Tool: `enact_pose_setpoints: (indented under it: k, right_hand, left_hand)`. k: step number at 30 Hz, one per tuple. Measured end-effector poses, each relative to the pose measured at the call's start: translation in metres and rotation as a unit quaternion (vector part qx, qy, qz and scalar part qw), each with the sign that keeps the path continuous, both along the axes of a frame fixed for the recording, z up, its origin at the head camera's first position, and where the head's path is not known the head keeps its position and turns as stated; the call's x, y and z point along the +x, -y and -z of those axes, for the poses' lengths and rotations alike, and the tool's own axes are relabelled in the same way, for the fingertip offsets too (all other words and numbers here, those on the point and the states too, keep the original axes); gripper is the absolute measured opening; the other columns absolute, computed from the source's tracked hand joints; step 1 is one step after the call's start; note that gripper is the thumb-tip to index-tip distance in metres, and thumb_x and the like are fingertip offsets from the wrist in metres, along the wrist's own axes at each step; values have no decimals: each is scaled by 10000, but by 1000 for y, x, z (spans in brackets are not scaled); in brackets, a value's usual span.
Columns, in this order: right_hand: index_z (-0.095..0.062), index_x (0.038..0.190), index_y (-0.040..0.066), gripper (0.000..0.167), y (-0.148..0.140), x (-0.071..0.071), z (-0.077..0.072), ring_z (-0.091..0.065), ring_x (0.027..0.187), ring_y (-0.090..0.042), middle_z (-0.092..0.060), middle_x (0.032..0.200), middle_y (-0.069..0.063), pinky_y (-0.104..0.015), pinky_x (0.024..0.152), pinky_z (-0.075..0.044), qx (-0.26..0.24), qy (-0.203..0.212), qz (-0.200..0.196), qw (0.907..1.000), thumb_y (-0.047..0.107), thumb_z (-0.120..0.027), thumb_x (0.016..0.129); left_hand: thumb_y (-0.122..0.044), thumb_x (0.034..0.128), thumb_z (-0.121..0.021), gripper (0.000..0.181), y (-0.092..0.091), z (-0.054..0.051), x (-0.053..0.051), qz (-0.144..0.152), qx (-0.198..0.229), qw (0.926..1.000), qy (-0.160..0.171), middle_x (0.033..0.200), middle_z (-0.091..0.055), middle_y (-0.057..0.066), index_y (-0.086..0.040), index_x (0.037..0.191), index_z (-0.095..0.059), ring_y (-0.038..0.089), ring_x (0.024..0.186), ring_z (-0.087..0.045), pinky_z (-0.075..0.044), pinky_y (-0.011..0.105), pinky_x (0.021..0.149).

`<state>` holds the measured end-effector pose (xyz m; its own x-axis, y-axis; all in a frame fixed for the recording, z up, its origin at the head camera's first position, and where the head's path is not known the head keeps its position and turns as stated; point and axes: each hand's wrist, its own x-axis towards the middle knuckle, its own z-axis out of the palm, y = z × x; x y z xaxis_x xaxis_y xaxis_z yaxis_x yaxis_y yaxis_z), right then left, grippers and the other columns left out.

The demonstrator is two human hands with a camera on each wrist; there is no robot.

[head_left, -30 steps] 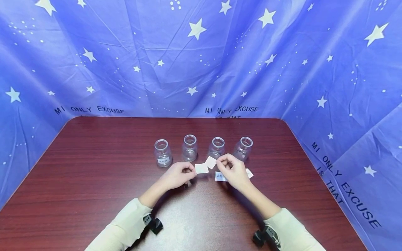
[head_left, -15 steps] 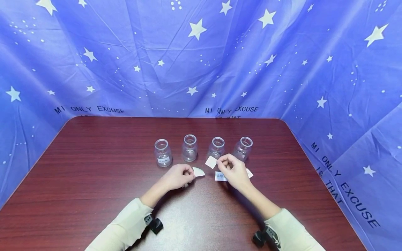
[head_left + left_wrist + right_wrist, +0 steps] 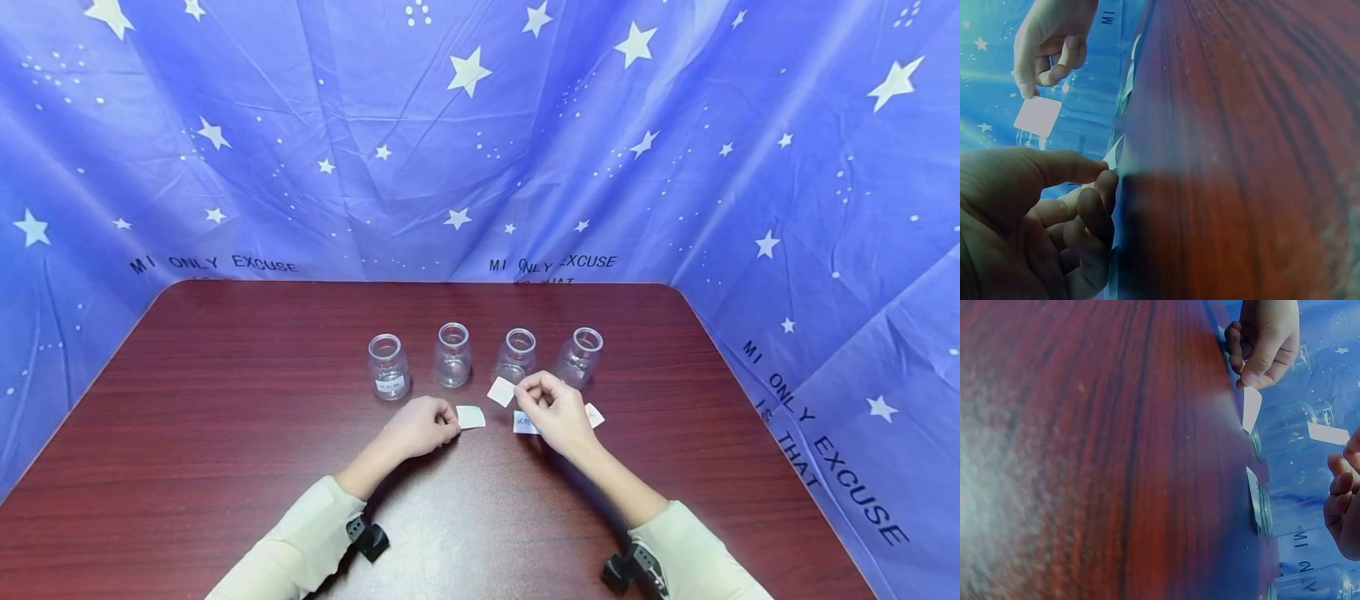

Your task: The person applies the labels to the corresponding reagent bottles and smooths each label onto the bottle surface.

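Note:
My left hand (image 3: 420,427) pinches a small white slip of paper (image 3: 472,417) by its left edge, low over the table. In the right wrist view that slip (image 3: 1250,407) hangs from the thumb and fingertips. Slightly higher, my right hand (image 3: 557,412) holds a white paper square (image 3: 501,392) between thumb and forefinger, in front of the third glass jar (image 3: 519,354). The two papers are apart. On the table below my right hand lies a printed label (image 3: 525,422), partly covered by it. Another white label (image 3: 595,415) shows beyond the wrist.
Uncapped clear jars stand in a row behind my hands: the leftmost jar (image 3: 388,367) bears a printed label, then come a second jar (image 3: 453,358) and a rightmost jar (image 3: 582,354). The dark red wooden table (image 3: 225,417) meets a blue starry curtain (image 3: 375,125).
A second ago the two papers overlapped in view. My left hand has drawn its slip left and down, away from the square. My right hand has barely moved.

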<state>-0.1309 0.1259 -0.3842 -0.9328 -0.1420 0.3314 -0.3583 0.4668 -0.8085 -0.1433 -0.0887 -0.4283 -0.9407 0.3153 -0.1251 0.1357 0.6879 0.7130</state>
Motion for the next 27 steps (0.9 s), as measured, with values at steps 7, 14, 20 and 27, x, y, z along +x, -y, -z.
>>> enact_pose_setpoints:
  k: [7,14,20,27]
  right_hand:
    - [-635,801,-20,41,1,0,1,-356,497,-12,-553,612,-90,-110,470,-271,-7,-10,20,10000,-5,-618,836]
    - [-636,794,-3,46,1,1,1,-366,501,-18,-550,611,-75,-115,473,-281,10,37,32,10000,-15,-615,834]
    - [-632,790,-7,54,1,2,0,-364,498,-25,-547,609,-76,-115,471,-279,42,66,-27,10000,-19,-610,838]
    - [-630,801,-42,67,1,1,3,-360,494,-24,-552,609,-78,-84,469,-247,107,-24,-142,9998,4,-611,845]
  left_hand:
    - [-178,798,-664,126,-1,-3,2,-167,-342,9992,-157,566,-536,-101,-159,680,-624,51,505,-459,-383,211,511]
    - [-234,772,-700,150,-3,-5,1,-251,-672,9970,-298,636,-568,-67,-179,665,-611,87,582,-466,-376,245,562]
    - [-245,774,-707,160,-3,-6,2,-271,-654,9969,-355,652,-581,-66,-184,664,-609,87,596,-475,-388,255,578]
    - [-220,780,-700,147,-2,-6,1,-220,-345,9989,-236,579,-551,-90,-174,672,-612,57,543,-473,-379,228,541]
